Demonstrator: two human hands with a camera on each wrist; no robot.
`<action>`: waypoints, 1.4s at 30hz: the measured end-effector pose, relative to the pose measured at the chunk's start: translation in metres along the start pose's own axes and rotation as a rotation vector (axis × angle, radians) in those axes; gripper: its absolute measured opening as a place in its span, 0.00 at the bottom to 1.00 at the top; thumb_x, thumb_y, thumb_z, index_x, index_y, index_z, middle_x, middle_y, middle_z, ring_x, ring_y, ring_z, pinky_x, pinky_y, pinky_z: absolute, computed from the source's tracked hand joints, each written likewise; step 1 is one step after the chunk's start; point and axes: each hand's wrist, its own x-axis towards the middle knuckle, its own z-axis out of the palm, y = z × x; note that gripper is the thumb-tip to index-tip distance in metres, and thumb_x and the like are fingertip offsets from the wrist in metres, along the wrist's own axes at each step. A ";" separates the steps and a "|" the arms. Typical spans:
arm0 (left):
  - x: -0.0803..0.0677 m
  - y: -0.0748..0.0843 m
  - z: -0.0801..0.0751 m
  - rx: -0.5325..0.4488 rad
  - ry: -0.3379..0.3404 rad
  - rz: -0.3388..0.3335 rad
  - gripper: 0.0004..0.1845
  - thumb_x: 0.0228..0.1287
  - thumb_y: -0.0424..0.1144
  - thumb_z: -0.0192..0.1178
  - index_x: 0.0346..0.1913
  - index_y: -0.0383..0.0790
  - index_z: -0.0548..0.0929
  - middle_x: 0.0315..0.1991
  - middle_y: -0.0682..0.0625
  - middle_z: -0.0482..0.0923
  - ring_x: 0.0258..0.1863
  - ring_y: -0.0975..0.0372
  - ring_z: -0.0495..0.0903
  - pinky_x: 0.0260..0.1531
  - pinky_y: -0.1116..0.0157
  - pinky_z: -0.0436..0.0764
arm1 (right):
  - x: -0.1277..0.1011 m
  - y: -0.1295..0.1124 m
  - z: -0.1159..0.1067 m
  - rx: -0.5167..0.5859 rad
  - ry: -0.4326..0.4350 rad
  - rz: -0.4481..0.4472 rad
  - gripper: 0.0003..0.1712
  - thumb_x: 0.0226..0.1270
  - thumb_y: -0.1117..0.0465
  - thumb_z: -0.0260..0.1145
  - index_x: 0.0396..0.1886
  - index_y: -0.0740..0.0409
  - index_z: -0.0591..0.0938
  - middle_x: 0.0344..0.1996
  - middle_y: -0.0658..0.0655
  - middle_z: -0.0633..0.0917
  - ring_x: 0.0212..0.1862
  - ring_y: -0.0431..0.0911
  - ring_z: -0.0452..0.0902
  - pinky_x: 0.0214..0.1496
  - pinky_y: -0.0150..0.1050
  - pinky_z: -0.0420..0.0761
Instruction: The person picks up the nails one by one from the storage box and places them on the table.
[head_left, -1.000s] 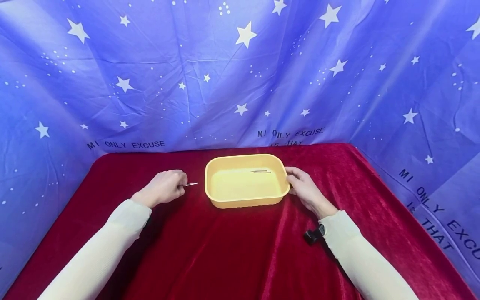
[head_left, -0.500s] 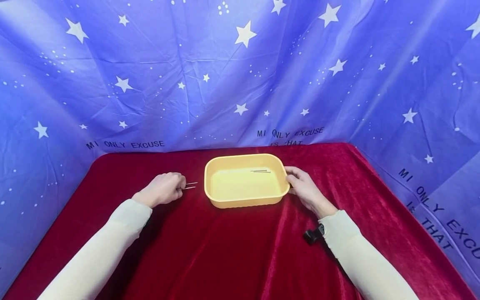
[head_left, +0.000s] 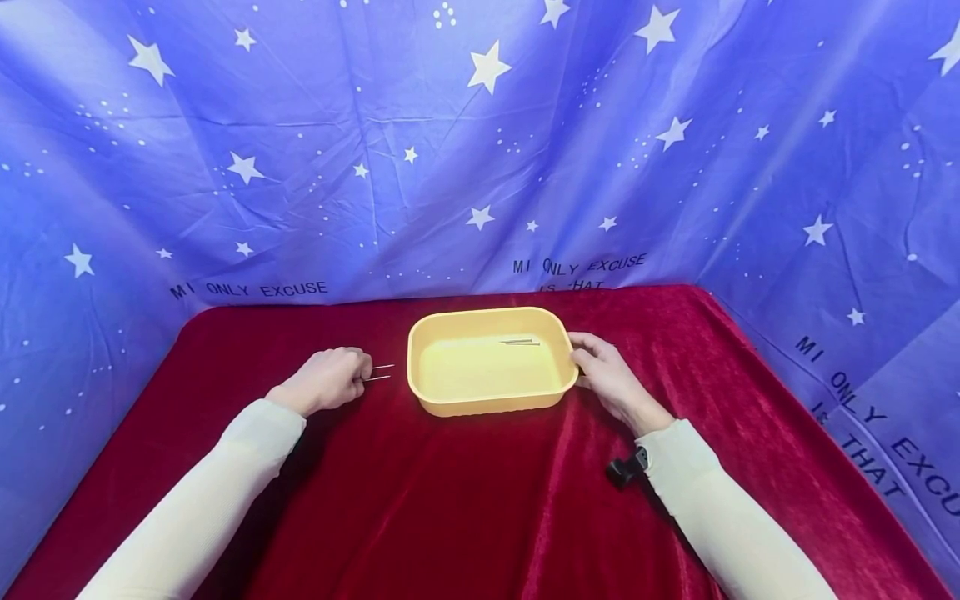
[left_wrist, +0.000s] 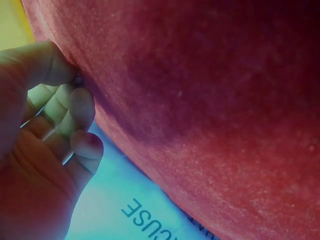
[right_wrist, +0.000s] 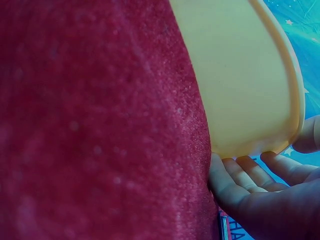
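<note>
A yellow plastic tray (head_left: 487, 407) stands on the red velvet cloth (head_left: 450, 500) at mid table. A thin metal piece (head_left: 521, 342) lies inside it near the far wall. Left of the tray, my left hand (head_left: 330, 379) rests on the cloth with its fingers curled, pinching metal tweezers (head_left: 381, 372). Their two tips point at the tray and stand slightly apart. My right hand (head_left: 611, 379) grips the tray's right rim. In the right wrist view its fingers (right_wrist: 250, 175) lie under the rim of the tray (right_wrist: 240, 75) and the thumb above it.
A blue star-printed cloth (head_left: 480, 150) hangs behind the table and along both sides. A black wrist strap mount (head_left: 624, 469) sits on my right sleeve. A thin dark metal piece (right_wrist: 222, 227) shows on the cloth by my right palm.
The tweezers' tips, shown as one prong a second ago, now stand apart as two. My left hand has sunk slightly. Right hand and tray have not moved.
</note>
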 end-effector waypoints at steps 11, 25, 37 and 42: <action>0.000 -0.001 0.002 0.012 0.019 0.006 0.09 0.42 0.27 0.58 0.23 0.47 0.77 0.23 0.56 0.72 0.21 0.59 0.71 0.23 0.59 0.75 | 0.001 0.000 0.000 0.000 0.002 -0.001 0.26 0.68 0.70 0.47 0.66 0.71 0.65 0.57 0.73 0.71 0.44 0.50 0.77 0.41 0.38 0.83; -0.003 -0.003 0.001 0.003 0.026 0.018 0.10 0.42 0.27 0.58 0.22 0.49 0.76 0.23 0.56 0.71 0.21 0.60 0.71 0.23 0.60 0.74 | 0.001 0.000 0.002 0.009 0.005 0.005 0.26 0.68 0.70 0.47 0.65 0.70 0.66 0.57 0.71 0.71 0.43 0.50 0.78 0.41 0.39 0.83; 0.000 0.000 0.000 -0.001 0.014 0.007 0.08 0.42 0.28 0.59 0.25 0.46 0.79 0.25 0.55 0.74 0.23 0.59 0.74 0.26 0.58 0.77 | 0.000 -0.001 0.000 -0.015 0.002 0.002 0.26 0.68 0.70 0.46 0.66 0.72 0.64 0.56 0.74 0.71 0.45 0.50 0.77 0.42 0.38 0.83; 0.001 0.001 -0.002 0.010 0.020 0.011 0.08 0.42 0.29 0.60 0.25 0.46 0.80 0.26 0.55 0.74 0.24 0.59 0.74 0.26 0.58 0.77 | 0.000 -0.001 0.000 -0.014 0.001 0.004 0.26 0.68 0.70 0.46 0.66 0.72 0.64 0.57 0.74 0.71 0.45 0.51 0.77 0.41 0.38 0.83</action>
